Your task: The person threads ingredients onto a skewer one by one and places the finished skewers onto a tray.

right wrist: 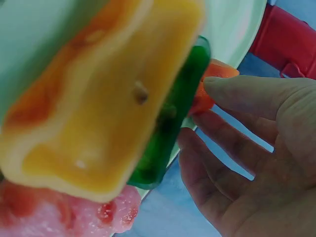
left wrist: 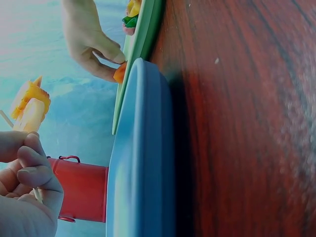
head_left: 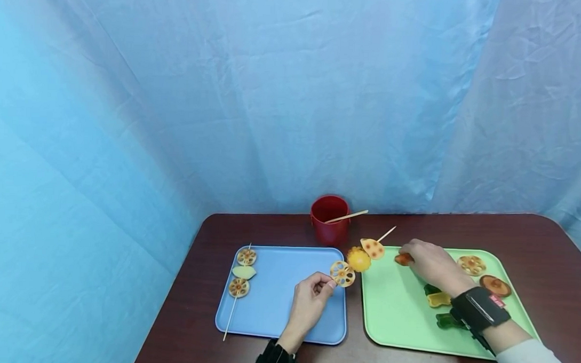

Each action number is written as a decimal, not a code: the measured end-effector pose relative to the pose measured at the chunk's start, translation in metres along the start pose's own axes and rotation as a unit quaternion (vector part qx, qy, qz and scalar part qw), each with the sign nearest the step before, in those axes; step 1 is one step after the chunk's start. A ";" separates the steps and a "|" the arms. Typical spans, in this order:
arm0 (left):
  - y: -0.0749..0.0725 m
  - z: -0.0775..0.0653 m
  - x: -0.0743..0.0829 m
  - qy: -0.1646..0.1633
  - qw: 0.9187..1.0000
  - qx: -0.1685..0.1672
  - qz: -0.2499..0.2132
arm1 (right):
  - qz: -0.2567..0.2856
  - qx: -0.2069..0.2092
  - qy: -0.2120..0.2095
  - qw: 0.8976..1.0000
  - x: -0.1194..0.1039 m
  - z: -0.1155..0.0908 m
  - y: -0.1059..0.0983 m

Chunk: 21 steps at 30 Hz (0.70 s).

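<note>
Loaded skewer (head_left: 359, 259), likely light but snappable, is best pinched beside its lotus slice (head_left: 342, 273), as by the left grip (head_left: 310, 299); an orange piece (head_left: 403, 259) is pinched by the right grip (head_left: 434, 266) toward the counter's far edge (head_left: 442, 225).

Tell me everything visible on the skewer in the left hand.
The skewer is a thin, pale, wood-looking stick bearing three pieces: nearest the left hand a holed lotus-root slice, then a bumpy yellow corn piece, then a pale, brown-spotted piece. The food looks like plastic. A bare tip sticks out beyond. It slants up and rightward in the head view, held in the air, pinched by the left hand alone.
</note>
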State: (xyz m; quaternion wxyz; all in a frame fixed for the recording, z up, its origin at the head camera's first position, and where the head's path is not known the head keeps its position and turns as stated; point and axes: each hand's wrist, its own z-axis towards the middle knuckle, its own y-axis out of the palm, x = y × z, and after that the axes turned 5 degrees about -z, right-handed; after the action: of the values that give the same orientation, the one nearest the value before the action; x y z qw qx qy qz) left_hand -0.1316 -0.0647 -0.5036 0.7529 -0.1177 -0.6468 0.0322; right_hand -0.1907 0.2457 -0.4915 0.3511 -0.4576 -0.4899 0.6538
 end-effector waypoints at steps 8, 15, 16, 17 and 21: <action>0.000 0.000 0.000 -0.005 1.000 -0.002 0.003 | -0.014 0.007 -0.006 1.000 0.002 -0.003 0.006; 0.001 0.001 0.000 -0.004 1.000 -0.001 0.002 | -0.016 0.004 -0.006 1.000 0.004 -0.004 0.005; 0.001 0.001 0.000 -0.004 1.000 0.000 0.002 | -0.016 0.003 -0.007 1.000 0.004 -0.004 0.005; 0.001 0.001 0.000 -0.004 1.000 0.000 0.001 | -0.015 0.002 -0.007 1.000 0.004 -0.005 0.004; 0.000 0.000 -0.001 -0.010 1.000 0.001 0.002 | 0.008 -0.011 -0.002 1.000 0.003 -0.007 0.001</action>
State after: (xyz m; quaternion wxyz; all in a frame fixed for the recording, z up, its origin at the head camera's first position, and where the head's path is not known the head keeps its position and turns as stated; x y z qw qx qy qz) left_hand -0.1317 -0.0649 -0.5043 0.7463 -0.1182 -0.6541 0.0354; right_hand -0.1854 0.2505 -0.4941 0.3397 -0.4641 -0.4942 0.6519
